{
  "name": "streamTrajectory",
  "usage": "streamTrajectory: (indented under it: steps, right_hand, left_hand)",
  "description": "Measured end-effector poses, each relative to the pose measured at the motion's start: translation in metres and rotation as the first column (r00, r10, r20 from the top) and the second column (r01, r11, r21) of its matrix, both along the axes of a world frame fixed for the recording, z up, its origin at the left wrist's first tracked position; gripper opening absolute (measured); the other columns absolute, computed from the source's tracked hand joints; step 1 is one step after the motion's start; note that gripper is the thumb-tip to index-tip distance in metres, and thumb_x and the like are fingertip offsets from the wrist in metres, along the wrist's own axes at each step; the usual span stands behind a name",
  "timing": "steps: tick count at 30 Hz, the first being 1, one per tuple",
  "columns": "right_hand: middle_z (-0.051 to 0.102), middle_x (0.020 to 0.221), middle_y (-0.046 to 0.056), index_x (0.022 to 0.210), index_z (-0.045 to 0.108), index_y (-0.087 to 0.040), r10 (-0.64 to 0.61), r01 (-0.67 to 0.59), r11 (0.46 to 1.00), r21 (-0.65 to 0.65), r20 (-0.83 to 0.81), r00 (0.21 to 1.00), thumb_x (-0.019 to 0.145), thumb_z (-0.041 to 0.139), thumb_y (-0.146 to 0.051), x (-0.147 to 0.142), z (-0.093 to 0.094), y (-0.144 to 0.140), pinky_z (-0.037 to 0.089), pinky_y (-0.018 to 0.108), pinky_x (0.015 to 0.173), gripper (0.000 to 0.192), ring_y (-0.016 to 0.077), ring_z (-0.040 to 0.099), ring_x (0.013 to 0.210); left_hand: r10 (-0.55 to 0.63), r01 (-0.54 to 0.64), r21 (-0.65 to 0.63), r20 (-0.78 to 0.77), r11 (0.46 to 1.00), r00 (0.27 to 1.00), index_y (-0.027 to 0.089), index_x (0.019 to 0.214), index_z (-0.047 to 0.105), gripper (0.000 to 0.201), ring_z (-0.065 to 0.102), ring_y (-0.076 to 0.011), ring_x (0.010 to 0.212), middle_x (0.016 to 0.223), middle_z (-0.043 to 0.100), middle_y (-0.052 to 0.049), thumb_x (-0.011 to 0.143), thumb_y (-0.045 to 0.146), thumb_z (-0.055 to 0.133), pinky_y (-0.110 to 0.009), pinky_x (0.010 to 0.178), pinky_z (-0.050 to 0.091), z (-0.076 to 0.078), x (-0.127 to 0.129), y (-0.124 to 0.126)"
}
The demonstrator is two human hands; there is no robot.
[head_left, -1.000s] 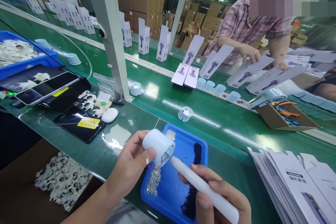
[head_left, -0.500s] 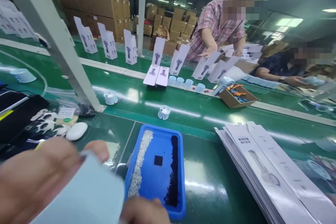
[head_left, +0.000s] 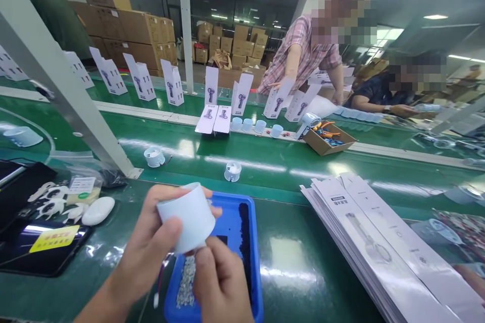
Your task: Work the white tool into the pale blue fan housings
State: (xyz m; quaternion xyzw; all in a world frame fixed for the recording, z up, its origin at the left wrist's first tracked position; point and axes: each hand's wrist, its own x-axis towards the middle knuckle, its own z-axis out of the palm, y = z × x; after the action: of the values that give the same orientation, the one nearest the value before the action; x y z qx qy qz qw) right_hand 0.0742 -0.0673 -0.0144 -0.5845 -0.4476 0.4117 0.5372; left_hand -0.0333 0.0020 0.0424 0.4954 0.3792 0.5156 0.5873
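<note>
Lower centre of the head view: the left hand (head_left: 151, 242) grips a pale blue cylindrical housing (head_left: 186, 218), thumb pressed on its near wall and fingers curled round the far side, the part tilted with its closed end toward the upper left. Directly below it, the right hand (head_left: 221, 282) touches the housing's lower end; its fingers are bunched together, and what they pinch cannot be made out. A thin red and white wire (head_left: 159, 282) hangs below the left hand. Beneath both hands sits a blue tray (head_left: 255, 262) holding a strip of pale granules (head_left: 185, 275) on its left side and a strip of dark pieces (head_left: 244, 242) on its right. Lower right of the frame: a fanned stack of flat white cartons (head_left: 379, 247) lies on the green belt (head_left: 295, 171). Lower left: a white oval case (head_left: 98, 210) lies just beside small white moulded parts (head_left: 51, 199). Centre: two small round parts (head_left: 154, 156) and (head_left: 232, 171) rest on the belt, apart from the tray. Upper centre and right: upright printed boxes (head_left: 172, 83) stand in a row, and a person in a plaid shirt (head_left: 303, 50) handles cartons across the belt.
</note>
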Motion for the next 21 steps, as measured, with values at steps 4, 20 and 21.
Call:
streamTrajectory:
  steps: [4, 20, 21]
  right_hand:
    - [0.053, 0.062, -0.001, 0.095, 0.067, -0.018, 0.104, -0.099, 0.994, -0.038, 0.187, 0.977, 0.096, 0.036, -0.043, 0.049, -0.015, 0.034, 0.037, 0.024, 0.053, 0.040, 0.0136, 0.049, 0.057]
    - [0.065, 0.084, 0.005, 0.099, 0.052, -0.019, -0.021, -0.007, 0.972, 0.234, 0.118, 0.993, 0.095, 0.042, -0.043, 0.068, -0.073, 0.088, 0.054, 0.030, 0.066, 0.027, 0.0151, 0.063, 0.067]
    - [0.065, 0.084, 0.005, 0.099, 0.052, -0.019, -0.016, -0.014, 0.974, 0.225, 0.131, 0.991, 0.095, 0.042, -0.043, 0.069, -0.074, 0.087, 0.054, 0.030, 0.067, 0.026, 0.0150, 0.063, 0.067]
  left_hand:
    - [0.108, 0.136, 0.311, -0.655, 0.940, 0.748, 0.023, 0.080, 0.050, 0.031, 0.060, -0.0215, 0.068, 0.084, 0.060, -0.004, 0.070, 0.045, 0.070, -0.030, 0.057, 0.044, -0.015, 0.003, 0.070]
    - [-0.102, 0.785, 0.103, -0.973, 0.611, 0.207, 0.032, 0.131, 0.051, 0.074, 0.039, -0.0316, 0.130, 0.142, 0.046, -0.008, 0.063, 0.048, 0.075, -0.041, 0.103, 0.033, -0.071, 0.133, 0.190]
    - [-0.148, 0.813, 0.076, -0.969, 0.577, 0.196, 0.031, 0.123, 0.058, 0.066, 0.047, -0.0300, 0.122, 0.132, 0.054, -0.007, 0.061, 0.043, 0.077, -0.037, 0.098, 0.038, -0.075, 0.139, 0.188]
